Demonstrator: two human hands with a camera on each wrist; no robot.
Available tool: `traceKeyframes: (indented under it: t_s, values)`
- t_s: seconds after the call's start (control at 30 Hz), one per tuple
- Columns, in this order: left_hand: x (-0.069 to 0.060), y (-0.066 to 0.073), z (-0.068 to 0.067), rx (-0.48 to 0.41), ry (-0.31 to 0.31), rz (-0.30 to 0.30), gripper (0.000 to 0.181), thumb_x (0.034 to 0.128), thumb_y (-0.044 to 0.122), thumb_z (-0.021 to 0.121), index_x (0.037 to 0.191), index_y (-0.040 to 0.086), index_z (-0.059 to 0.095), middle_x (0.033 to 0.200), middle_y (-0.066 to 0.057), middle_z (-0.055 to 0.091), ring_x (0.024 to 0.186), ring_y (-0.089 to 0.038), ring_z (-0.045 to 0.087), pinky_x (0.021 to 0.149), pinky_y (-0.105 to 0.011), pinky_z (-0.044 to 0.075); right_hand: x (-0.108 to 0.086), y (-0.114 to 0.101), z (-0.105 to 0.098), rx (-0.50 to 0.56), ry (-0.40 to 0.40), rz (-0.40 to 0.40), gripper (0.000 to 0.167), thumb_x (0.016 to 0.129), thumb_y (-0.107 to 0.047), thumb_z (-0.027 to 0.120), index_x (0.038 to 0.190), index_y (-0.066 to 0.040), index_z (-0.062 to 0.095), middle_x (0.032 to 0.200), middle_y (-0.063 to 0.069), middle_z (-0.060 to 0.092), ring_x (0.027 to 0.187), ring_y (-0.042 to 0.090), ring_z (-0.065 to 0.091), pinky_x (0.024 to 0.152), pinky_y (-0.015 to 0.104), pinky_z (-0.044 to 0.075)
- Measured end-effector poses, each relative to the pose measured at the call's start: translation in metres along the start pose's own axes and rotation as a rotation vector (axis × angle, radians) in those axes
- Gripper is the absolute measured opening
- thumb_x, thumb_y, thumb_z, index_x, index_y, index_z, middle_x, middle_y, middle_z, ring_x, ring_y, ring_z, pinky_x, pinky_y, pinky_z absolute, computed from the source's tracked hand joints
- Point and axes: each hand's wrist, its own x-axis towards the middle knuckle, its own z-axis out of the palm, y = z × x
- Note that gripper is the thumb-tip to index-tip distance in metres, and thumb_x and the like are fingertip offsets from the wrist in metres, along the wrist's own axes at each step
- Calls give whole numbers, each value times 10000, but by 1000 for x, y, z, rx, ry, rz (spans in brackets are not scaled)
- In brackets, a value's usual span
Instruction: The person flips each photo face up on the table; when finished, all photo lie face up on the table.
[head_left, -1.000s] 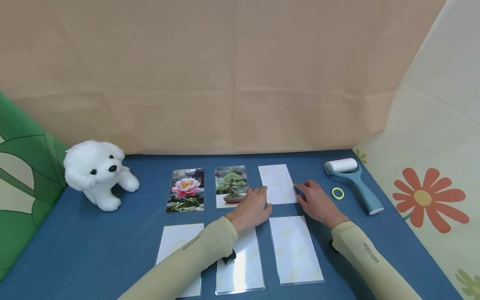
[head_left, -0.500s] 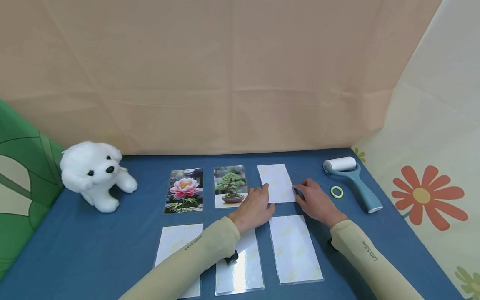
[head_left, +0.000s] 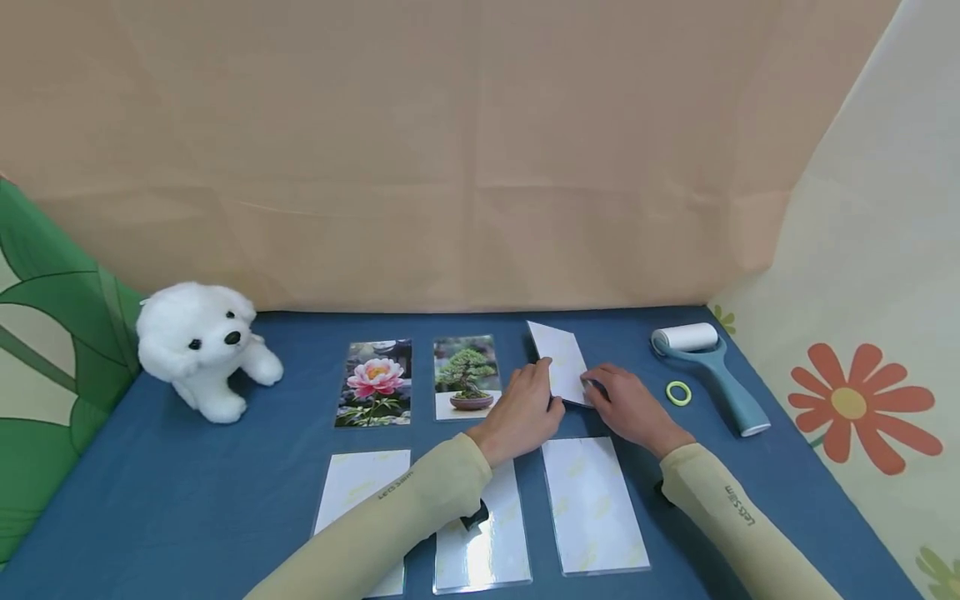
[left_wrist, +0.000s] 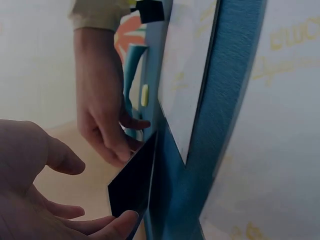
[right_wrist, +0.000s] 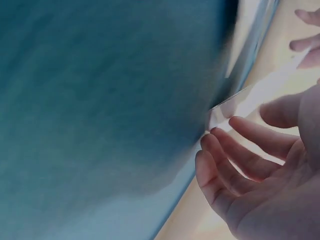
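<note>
In the head view, a white-backed card [head_left: 558, 358] at the back right leans with its left side raised off the cloth. My left hand [head_left: 521, 412] is at its left edge; in the left wrist view this hand's [left_wrist: 30, 185] fingertips touch the card's dark face [left_wrist: 132, 180], thumb apart. My right hand [head_left: 633, 408] is at the card's lower right, its fingertips [right_wrist: 212, 137] at a corner in the right wrist view. Left of it lie a bonsai picture [head_left: 465, 375] and a pink flower picture [head_left: 375, 379].
Nearer the front lie three white-backed sheets, the right one [head_left: 596, 504] uncovered, the middle [head_left: 487, 550] and left [head_left: 360, 479] partly under my left arm. A yellow-green ring [head_left: 678, 393] and blue-handled roller [head_left: 727, 387] are at the right; a white plush dog [head_left: 202, 350] stands at the left.
The back right card, flat before, has its left side lifted and is tilted. My left hand has moved slightly right with that edge; my right hand remains by the card's right edge.
</note>
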Motion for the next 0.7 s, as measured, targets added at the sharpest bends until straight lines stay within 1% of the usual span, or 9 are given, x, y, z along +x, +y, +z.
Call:
traceKeyframes:
  t_s: [0.13,0.2,0.27,0.3,0.37,0.43,0.5,0.6,0.7]
  values:
    - [4,8,0,-12,28,15,579,1031,163,513,1523,-57,301,1415,-225,476,1273,-341,482,1059,-432,412,1,-4,-3,67,2,35,359,1078,-216,491,1314,14,632,1239,176,659,1094,331,624,980,557,472]
    - [6,11,0,-45,34,13,623,1031,172,528,1547,-45,255,1461,-217,443,1312,-326,468,1075,-426,404,2,-6,-4,89,7,53,421,1101,-291,424,1334,3,616,1206,157,670,1043,311,627,945,541,490]
    - [8,14,-1,-83,29,5,675,1031,186,534,1573,-26,191,1515,-211,398,1358,-313,440,1091,-426,393,2,-8,-5,121,10,87,487,1110,-377,361,1336,-23,608,1135,144,675,974,298,621,877,513,503]
    - [9,16,0,-99,21,-1,704,1031,194,535,1586,-12,153,1538,-208,375,1376,-307,428,1094,-426,392,2,-10,-6,141,7,99,523,1111,-410,332,1348,-25,594,1137,152,674,969,302,629,869,516,507]
    - [11,17,1,-131,8,-9,750,1026,206,547,1600,13,103,1564,-197,351,1377,-298,433,1083,-429,406,1,-12,-8,196,-7,130,592,1104,-479,286,1373,-32,567,1153,168,675,984,317,654,873,524,513]
    - [12,18,2,-146,-8,-12,793,1022,219,553,1609,39,53,1578,-167,347,1334,-284,476,1041,-417,447,1,-16,-10,269,-24,167,653,1091,-535,253,1417,-40,527,1216,187,668,1050,339,666,924,548,506]
    - [13,18,4,-165,-22,-4,831,1016,225,563,1614,59,10,1577,-142,356,1286,-267,517,1000,-397,479,0,-18,-13,341,-36,189,684,1082,-560,247,1445,-36,495,1280,203,645,1108,350,661,951,554,497]
    - [13,17,6,-193,-47,25,863,1012,221,564,1615,80,-38,1580,-94,361,1261,-235,537,976,-366,489,0,-21,-16,437,-22,209,661,1083,-552,274,1429,-35,499,1240,196,655,1079,336,671,900,494,539]
    - [13,15,9,-209,-72,56,874,1008,202,566,1613,83,-53,1581,-76,367,1293,-216,521,994,-347,469,-2,-22,-19,508,14,206,600,1095,-491,328,1395,-6,516,1190,205,659,1021,330,688,825,446,572]
